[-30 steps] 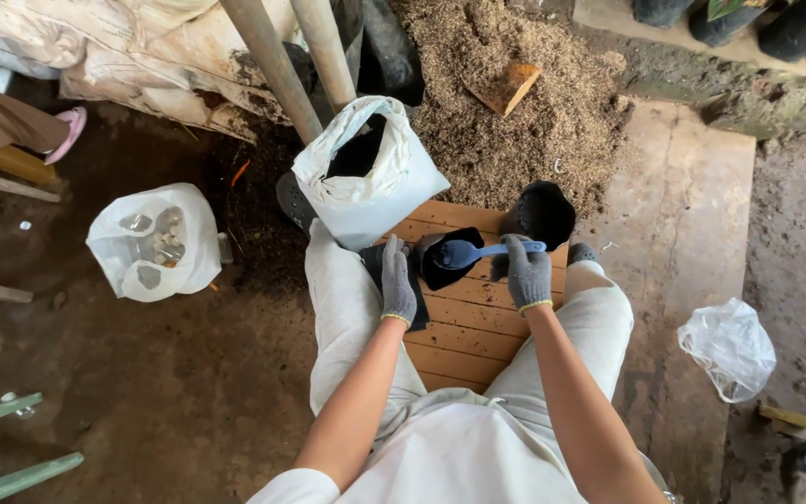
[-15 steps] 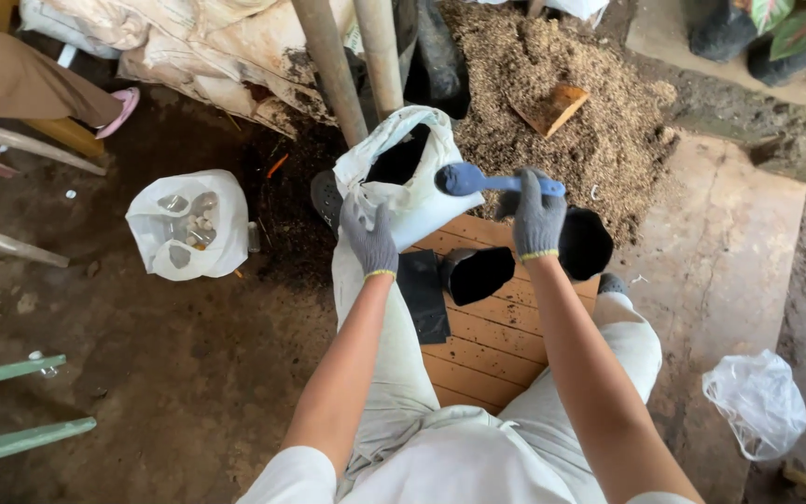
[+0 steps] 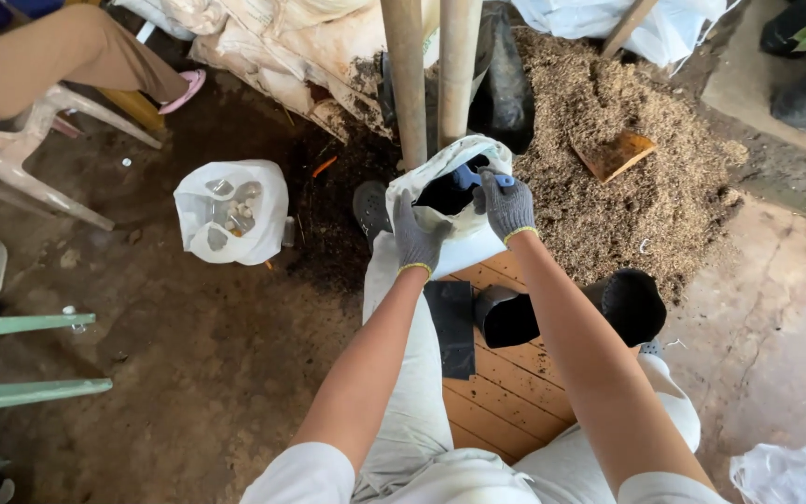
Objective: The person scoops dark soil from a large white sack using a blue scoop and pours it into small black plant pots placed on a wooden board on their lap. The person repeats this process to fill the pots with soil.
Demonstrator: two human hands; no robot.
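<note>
The gloved left hand (image 3: 418,241) gripped the white woven sack's (image 3: 464,245) rim while the right hand (image 3: 507,205) held a blue plastic scoop (image 3: 471,177) inside its dark contents.

Right hand (image 3: 507,206) dips blue scoop (image 3: 470,177) into white sack (image 3: 464,245).

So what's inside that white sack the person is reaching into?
Inside the white sack there is dark material, and the blue scoop held by the right hand dips into it. The left hand grips the rim. How deep the fill goes is hidden by the sack's walls.
</note>
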